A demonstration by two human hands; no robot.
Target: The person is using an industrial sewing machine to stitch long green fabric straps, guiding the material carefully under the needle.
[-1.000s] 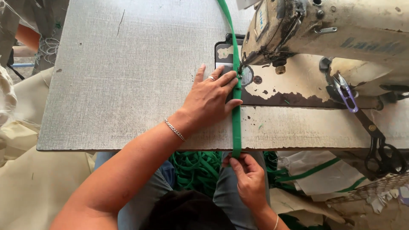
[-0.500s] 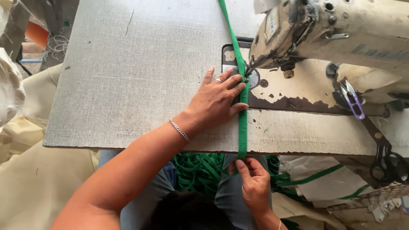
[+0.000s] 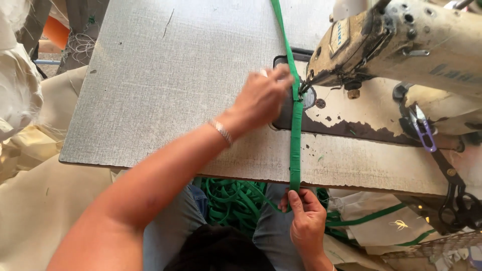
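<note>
A green strap (image 3: 296, 125) lies straight across the grey table (image 3: 150, 90), passing under the needle of the old sewing machine (image 3: 401, 40). The left hand (image 3: 261, 98) rests beside it near the needle, fingers loosely bent, probably to guide it. The right hand (image 3: 307, 221) pinches the strap at the table edge, keeping it tight. More strap is piled (image 3: 231, 200) below.

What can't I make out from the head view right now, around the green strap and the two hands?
- Needle point: hidden behind the sewing machine head and the left hand.
- Left fingertips: motion-blurred where they meet the green strap.
- Strap's lower run: hidden below the table edge, past the right hand.
- Machine body: cut off by the right edge.
</note>
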